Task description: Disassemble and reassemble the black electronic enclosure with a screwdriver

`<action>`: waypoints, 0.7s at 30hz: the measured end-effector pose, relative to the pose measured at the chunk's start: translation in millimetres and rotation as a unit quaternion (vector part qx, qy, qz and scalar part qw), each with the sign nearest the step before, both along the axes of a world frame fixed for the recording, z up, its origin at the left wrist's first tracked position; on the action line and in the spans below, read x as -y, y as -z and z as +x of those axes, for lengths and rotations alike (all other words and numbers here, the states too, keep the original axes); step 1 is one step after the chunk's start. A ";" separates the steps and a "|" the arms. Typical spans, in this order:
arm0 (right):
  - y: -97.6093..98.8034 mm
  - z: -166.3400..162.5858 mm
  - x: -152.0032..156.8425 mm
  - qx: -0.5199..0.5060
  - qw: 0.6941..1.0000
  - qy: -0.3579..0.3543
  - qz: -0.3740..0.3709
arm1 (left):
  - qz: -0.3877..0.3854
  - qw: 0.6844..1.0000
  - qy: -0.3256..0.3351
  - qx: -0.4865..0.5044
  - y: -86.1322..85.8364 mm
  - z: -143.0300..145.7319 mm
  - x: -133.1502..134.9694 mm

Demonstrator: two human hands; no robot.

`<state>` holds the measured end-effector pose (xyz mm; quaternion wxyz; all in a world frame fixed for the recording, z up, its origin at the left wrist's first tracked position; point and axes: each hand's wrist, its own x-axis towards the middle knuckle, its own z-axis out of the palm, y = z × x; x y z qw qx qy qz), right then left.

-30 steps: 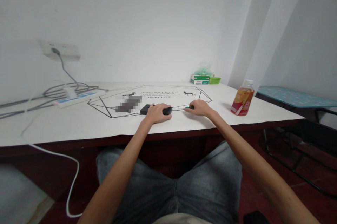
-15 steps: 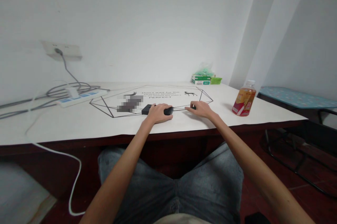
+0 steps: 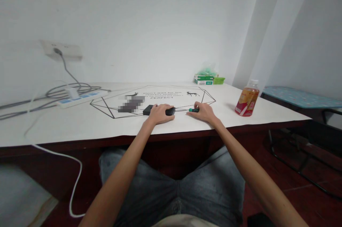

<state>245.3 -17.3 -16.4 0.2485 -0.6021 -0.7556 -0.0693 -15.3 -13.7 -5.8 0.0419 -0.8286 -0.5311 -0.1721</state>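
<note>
Small flat black box is held down on the white table, left hand closed over it. Green-handled screwdriver is gripped in the right hand, thin shaft pointed at the box.

— What is seen left of the printed hexagon?
— A white power strip is laid there among grey cables, and a wall socket is mounted above them.
— And to its right?
— An orange drink bottle is stood upright. Green boxes are stacked behind the hexagon's right corner, by the wall. A blue-topped stand is set farther right.
</note>
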 end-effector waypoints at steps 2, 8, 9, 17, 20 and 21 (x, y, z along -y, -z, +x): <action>0.9 0.3 0.5 -0.004 1.000 -0.003 0.004 | 0.000 1.000 0.001 -0.002 0.1 -0.2 -0.4; 3.8 8.3 -5.4 -0.043 0.999 -0.026 0.005 | 0.001 1.000 0.002 -0.003 0.0 -1.5 -1.2; 4.4 9.0 -6.4 -0.049 0.998 -0.030 0.011 | 0.001 1.000 0.003 -0.004 -0.1 -1.6 -1.2; 1.2 4.7 -4.5 -0.070 0.996 -0.048 -0.011 | 0.004 1.000 0.001 -0.004 0.3 -1.6 -1.5; 0.7 5.7 -5.0 -0.076 0.996 -0.049 -0.014 | 0.002 1.000 0.001 -0.002 0.2 -1.7 -1.4; 0.9 6.7 -5.7 -0.080 0.995 -0.049 -0.017 | 0.002 1.000 0.002 -0.002 0.1 -1.8 -1.3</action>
